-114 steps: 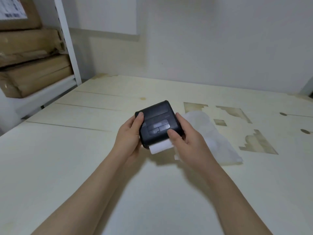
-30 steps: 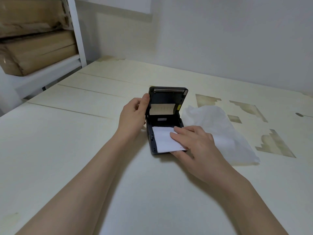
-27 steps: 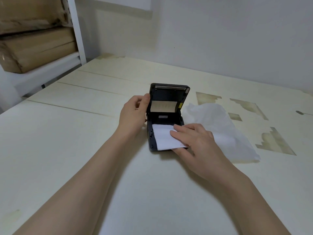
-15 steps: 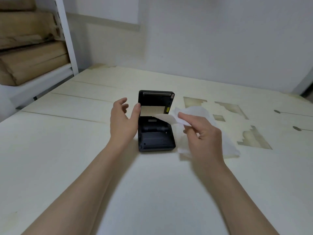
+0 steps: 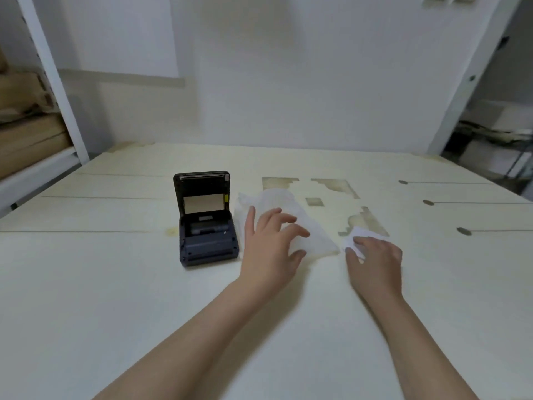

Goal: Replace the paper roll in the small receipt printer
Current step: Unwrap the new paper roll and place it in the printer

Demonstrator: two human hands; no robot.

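The small dark receipt printer [image 5: 207,243] stands on the table left of centre, its lid [image 5: 202,192] flipped up and the paper bay showing no roll. My left hand [image 5: 268,249] hovers with fingers spread over a white translucent bag [image 5: 317,238] lying just right of the printer; what the bag holds is hidden. Farther right, my right hand [image 5: 377,261] rests on the table with its fingers closed over a crumpled strip of white paper [image 5: 362,233].
The pale wooden table [image 5: 115,298] has worn brown patches [image 5: 334,186] behind the bag. A white shelf post [image 5: 54,82] with cardboard boxes [image 5: 26,134] stands at the far left. A dark doorway area lies at the far right.
The lid was opened and my right hand pulled the paper strip out of the printer, carrying it right to the table. My left hand left the printer and moved over the bag.
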